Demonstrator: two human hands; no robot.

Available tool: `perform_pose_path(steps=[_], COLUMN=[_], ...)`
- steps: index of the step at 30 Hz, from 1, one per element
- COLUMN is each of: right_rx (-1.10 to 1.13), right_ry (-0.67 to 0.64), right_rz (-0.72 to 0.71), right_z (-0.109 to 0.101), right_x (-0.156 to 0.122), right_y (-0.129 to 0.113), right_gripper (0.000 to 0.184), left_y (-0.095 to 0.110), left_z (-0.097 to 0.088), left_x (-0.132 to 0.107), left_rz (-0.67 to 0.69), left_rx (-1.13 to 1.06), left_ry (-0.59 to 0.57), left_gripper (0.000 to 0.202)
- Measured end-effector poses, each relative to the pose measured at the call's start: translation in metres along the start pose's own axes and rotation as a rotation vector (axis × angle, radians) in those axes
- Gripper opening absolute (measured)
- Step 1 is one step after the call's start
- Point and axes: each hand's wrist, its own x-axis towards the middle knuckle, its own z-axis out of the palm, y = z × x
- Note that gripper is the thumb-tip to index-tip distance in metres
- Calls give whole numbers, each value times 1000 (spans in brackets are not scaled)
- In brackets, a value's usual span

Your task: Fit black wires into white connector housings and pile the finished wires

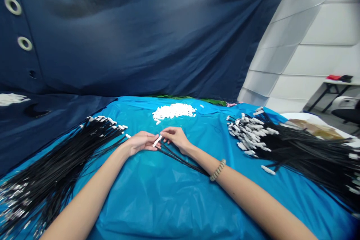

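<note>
Pinching a white plug (157, 141) btwn L hand (142, 142) & R hand (177, 138). Looks partway: from plug, white-tipped L wires (74, 144) at 9 o'clock, R wires (295, 144) at 3; loose white bits (174, 111) remain at 1.

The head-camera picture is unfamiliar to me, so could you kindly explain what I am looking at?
There is no machine here: a single camera, worn on a person's head, looks forward and down at that person's two bare hands. The left hand reaches in from the lower left, and the right hand from the lower right, with a bracelet on that arm. Their fingertips hold a slim white piece, and thin black cables run from near it toward the right forearm. On the blue sheet lie a heap of small white pieces beyond the hands, a left cable bundle and a right cable bundle. Behind hangs dark blue fabric.
</note>
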Motion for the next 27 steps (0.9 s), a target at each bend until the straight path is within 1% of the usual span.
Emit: perform_pose_path(steps=[4,13,19,22,27], right_rx=[-12,-19,-38,-55,-148], right_ry=[12,6,-10,-94,-360], right_rz=[-20,-50,-27,21,143], right_z=[1,2,2,-2,-12], right_x=[0,0,1,1,-7], right_y=[1,2,3,-3,-28], right_gripper=[28,27,30,31,28], left_y=[0,1,3,4,5], left_z=[0,3,7,6,3], left_x=[0,-1,-5,-5,-2], left_rz=[4,7,21,42,111], left_rx=[17,32,81,70,15], left_ry=[-7,23,77,81,116], left_gripper=[32,33,33,32,27])
